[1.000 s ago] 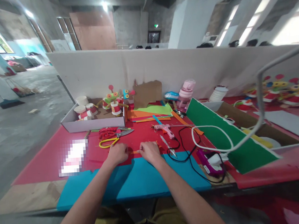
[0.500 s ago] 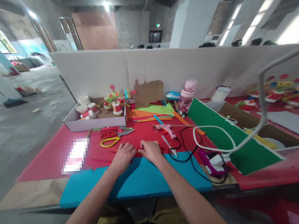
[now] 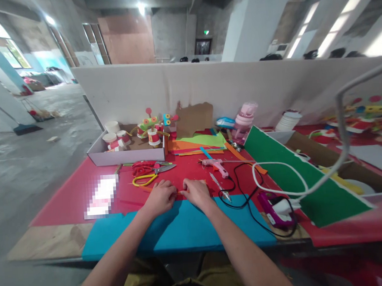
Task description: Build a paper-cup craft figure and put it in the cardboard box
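Note:
My left hand (image 3: 162,197) and my right hand (image 3: 195,192) are close together at the far edge of a blue sheet (image 3: 183,229). Both have their fingers closed on an orange paper strip (image 3: 181,192), which shows in the small gap between them. Most of the strip is hidden by my hands. Left of and beyond my left hand lie yellow-handled scissors (image 3: 144,180) and red-handled pliers (image 3: 143,167). A pink glue gun (image 3: 214,164) rests beyond my right hand, and a clear pen-like tool (image 3: 221,187) lies to its right.
A white box (image 3: 127,156) with paper cups and toy figures stands at the back left. Coloured paper (image 3: 203,140) lies at the back. On the right are a purple power strip (image 3: 274,209), looping cables and a green board (image 3: 297,184). A pixelated patch (image 3: 102,196) covers something at left.
The whole view has shifted slightly, so things appear a little further right. My hands stay together, and more of the orange strip shows between my fingers.

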Demonstrator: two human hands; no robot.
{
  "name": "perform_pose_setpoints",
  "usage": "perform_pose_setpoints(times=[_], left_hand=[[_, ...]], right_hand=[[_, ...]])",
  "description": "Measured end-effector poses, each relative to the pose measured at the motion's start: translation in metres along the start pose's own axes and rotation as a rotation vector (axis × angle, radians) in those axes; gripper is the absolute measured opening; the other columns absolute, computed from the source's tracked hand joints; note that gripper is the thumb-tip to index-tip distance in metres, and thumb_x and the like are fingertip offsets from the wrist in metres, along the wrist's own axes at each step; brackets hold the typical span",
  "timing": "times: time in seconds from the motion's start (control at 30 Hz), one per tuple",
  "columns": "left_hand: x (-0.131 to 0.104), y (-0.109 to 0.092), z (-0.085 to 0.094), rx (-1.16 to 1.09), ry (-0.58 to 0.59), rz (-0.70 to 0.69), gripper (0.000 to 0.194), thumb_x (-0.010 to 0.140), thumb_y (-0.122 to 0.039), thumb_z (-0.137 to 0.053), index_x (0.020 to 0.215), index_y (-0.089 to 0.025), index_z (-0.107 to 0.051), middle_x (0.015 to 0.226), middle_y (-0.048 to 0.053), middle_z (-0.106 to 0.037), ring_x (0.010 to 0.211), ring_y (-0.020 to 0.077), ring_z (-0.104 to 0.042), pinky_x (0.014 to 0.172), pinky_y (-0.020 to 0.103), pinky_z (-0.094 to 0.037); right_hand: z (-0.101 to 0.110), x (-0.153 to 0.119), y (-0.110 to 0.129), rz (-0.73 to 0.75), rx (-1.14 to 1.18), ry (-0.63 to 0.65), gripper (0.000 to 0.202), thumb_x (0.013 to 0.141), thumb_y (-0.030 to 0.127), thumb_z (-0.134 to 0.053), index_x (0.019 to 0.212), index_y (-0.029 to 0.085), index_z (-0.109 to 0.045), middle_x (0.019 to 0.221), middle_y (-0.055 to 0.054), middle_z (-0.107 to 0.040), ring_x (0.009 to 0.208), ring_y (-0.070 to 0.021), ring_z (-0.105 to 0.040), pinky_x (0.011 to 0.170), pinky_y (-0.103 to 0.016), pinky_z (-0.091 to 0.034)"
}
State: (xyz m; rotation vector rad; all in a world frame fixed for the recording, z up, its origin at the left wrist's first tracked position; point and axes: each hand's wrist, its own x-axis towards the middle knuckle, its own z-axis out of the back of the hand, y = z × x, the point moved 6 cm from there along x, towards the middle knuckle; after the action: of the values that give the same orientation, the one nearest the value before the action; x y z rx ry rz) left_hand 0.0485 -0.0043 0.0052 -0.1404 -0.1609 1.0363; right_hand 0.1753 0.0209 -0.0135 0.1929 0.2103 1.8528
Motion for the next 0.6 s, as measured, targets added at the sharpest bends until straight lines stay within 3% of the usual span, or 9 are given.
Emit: perform_pose_setpoints(times=[0.17,0.37,0.6], left_hand=[[0.01,0.012,0.0,0.132,0.063,0.19,0.018,0.084,-0.02,-0.05,0.097,-0.016,-0.062,0.103,0.014,-0.062,0.104,0.0285,-0.054,0.085,0.042,-0.04],[0.017,0.013,0.001,0.165,0.155,0.191,0.024,0.082,-0.011,-0.047,0.099,-0.014,-0.063,0.098,0.018,-0.067,0.103,0.0331,-0.058,0.086,0.049,-0.039],[0.014,0.012,0.001,0.187,0.173,0.176,0.029,0.082,-0.007,-0.042,0.099,-0.014,-0.064,0.107,0.018,-0.063,0.108,0.0328,-0.054,0.088,0.049,-0.04]], right_hand=[[0.001,0.001,0.002,0.013,-0.004,0.022,0.019,0.085,0.04,-0.064,0.091,0.023,-0.058,0.089,-0.001,-0.071,0.089,-0.0192,-0.064,0.071,-0.03,-0.03],[0.002,0.002,0.007,0.047,-0.02,0.036,0.012,0.086,0.034,-0.064,0.089,0.023,-0.061,0.092,-0.002,-0.069,0.089,-0.0189,-0.062,0.072,-0.029,-0.03],[0.002,0.002,0.009,0.062,-0.017,0.032,0.011,0.087,0.034,-0.063,0.09,0.023,-0.062,0.092,-0.002,-0.068,0.09,-0.0187,-0.062,0.072,-0.029,-0.03]])
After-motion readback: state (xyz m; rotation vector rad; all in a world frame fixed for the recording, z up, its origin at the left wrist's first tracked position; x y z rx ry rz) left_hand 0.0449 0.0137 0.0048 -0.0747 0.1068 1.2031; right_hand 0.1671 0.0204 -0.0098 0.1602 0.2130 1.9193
